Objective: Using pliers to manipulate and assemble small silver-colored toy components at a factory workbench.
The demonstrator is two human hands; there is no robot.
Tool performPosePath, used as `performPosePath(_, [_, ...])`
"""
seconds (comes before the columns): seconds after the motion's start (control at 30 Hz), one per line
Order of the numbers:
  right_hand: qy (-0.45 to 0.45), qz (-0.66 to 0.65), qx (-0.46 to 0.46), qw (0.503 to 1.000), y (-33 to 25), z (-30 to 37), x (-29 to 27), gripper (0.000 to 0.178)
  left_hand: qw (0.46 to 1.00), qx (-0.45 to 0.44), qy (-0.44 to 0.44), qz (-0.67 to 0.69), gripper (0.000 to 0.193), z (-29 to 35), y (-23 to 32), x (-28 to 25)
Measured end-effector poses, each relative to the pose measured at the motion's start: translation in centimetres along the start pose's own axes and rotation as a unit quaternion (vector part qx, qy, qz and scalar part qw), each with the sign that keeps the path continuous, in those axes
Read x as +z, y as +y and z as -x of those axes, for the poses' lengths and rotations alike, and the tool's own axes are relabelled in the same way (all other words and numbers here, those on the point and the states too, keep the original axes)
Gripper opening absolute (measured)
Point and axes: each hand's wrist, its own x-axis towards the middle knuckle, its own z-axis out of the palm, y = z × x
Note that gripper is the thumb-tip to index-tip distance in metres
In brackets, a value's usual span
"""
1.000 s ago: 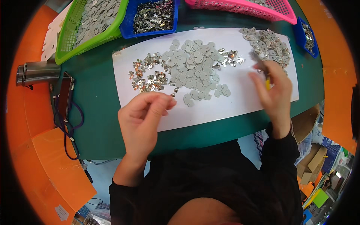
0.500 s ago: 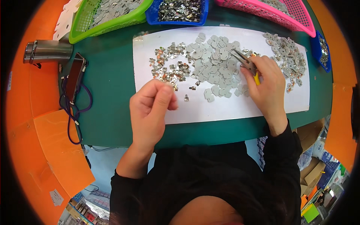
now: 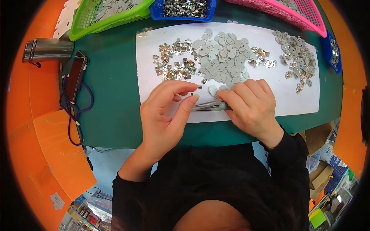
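Currently, left hand (image 3: pixel 165 111): thumb and forefinger stand a narrow gap apart over the sheet, a small metal clip (image 3: pixel 191 94) showing between them; whether they touch it, I cannot tell.
Right hand (image 3: pixel 250 106): fingers curl round the long-nose pliers (image 3: pixel 212 106), gripping them; the forefinger is at a loose grey plate (image 3: pixel 222 87), contact unclear.
Pliers: low over the near part of the sheet, between the hands, nose pointing left and close to the left thumb; how far their jaws part, I cannot tell.
Grey plates: a broad heap (image 3: pixel 223 56) lies mid-sheet, beyond both hands.
Metal clips: a scattered cluster (image 3: pixel 179 69) lies left of the heap, a smaller group (image 3: pixel 264 57) to its right.
Plates with metal pieces: piled (image 3: pixel 302 61) at the sheet's right end.
White sheet (image 3: pixel 285 100): flat on the green table (image 3: pixel 115 96), under all these piles.
Far edge: a green basket (image 3: pixel 111 29), a blue tray (image 3: pixel 183 18) and a pink basket (image 3: pixel 277 15), all holding small parts; a smaller blue tray (image 3: pixel 327 50) sits far right.
Left side: a steel tumbler (image 3: pixel 50 50) lies near a dark phone (image 3: pixel 76 77) with a purple cord (image 3: pixel 91 98).
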Motion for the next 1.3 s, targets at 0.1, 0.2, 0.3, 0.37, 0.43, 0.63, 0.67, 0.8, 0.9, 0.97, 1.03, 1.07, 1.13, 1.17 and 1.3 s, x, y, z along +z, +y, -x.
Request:
performPosePath(0.1, [-0.007,-0.013,0.015,1.000,0.1,-0.5,-0.4,0.040,0.999,0.000,-0.037,-0.026,0.017,0.0,0.0,-0.1])
performPosePath(0.2, [0.005,-0.062,0.040,0.997,0.3,-0.6,-0.8,0.033,0.999,0.003,-0.012,0.035,0.026,-0.2,0.0,0.2])
performPosePath(0.3, [0.033,-0.320,0.231,0.919,-0.4,-0.7,-2.0,0.008,0.965,-0.093,-0.009,0.246,0.031,-0.2,0.6,1.0])
performPosePath(0.37, [0.035,-0.390,0.281,0.876,-0.9,-1.2,-2.6,0.009,0.963,-0.096,-0.030,0.249,0.032,0.0,0.9,1.3])
performPosePath(0.43, [0.038,-0.455,0.332,0.825,-1.2,-1.5,-2.9,0.011,0.952,-0.103,-0.060,0.281,0.035,0.1,1.3,1.9])
performPosePath(0.63, [0.022,-0.380,0.199,0.903,-0.8,-1.4,-2.9,0.010,0.902,-0.136,-0.073,0.402,0.022,0.4,0.3,2.2])
performPosePath(0.67, [0.023,-0.377,0.201,0.904,-0.5,-1.4,-2.9,0.010,0.901,-0.136,-0.076,0.404,0.022,0.3,0.3,2.2])
performPosePath(0.8, [0.062,-0.237,0.150,0.958,1.6,-0.9,-3.2,0.019,0.840,-0.267,-0.066,0.468,0.009,0.1,0.2,1.1])
performPosePath(0.9, [0.088,-0.105,0.247,0.959,4.9,-0.3,-3.7,0.012,0.803,-0.272,-0.048,0.528,0.012,0.1,-0.4,-0.1])
performPosePath(0.97, [0.079,-0.099,0.238,0.963,5.5,0.0,-3.4,0.014,0.815,-0.271,-0.041,0.511,0.013,0.0,-0.1,0.1])
performPosePath(1.03, [0.051,-0.067,0.208,0.975,5.6,-0.1,-3.1,0.016,0.826,-0.270,-0.034,0.494,0.014,0.0,0.2,0.5])
performPosePath(1.07, [0.050,-0.068,0.207,0.975,5.6,-0.2,-2.9,0.016,0.833,-0.271,-0.036,0.481,0.015,0.0,0.2,0.7])
performPosePath(1.13, [0.033,0.005,0.166,0.986,5.6,-0.4,-2.4,0.018,0.840,-0.271,-0.040,0.468,0.015,0.0,0.3,0.8])
performPosePath(1.17, [0.033,0.006,0.166,0.986,5.7,-0.4,-2.3,0.018,0.844,-0.268,-0.047,0.462,0.015,0.0,0.4,0.9])
performPosePath(1.3, [0.069,-0.061,0.209,0.974,5.4,-0.5,-2.1,0.016,0.871,-0.248,-0.039,0.423,0.014,0.3,0.4,0.8])
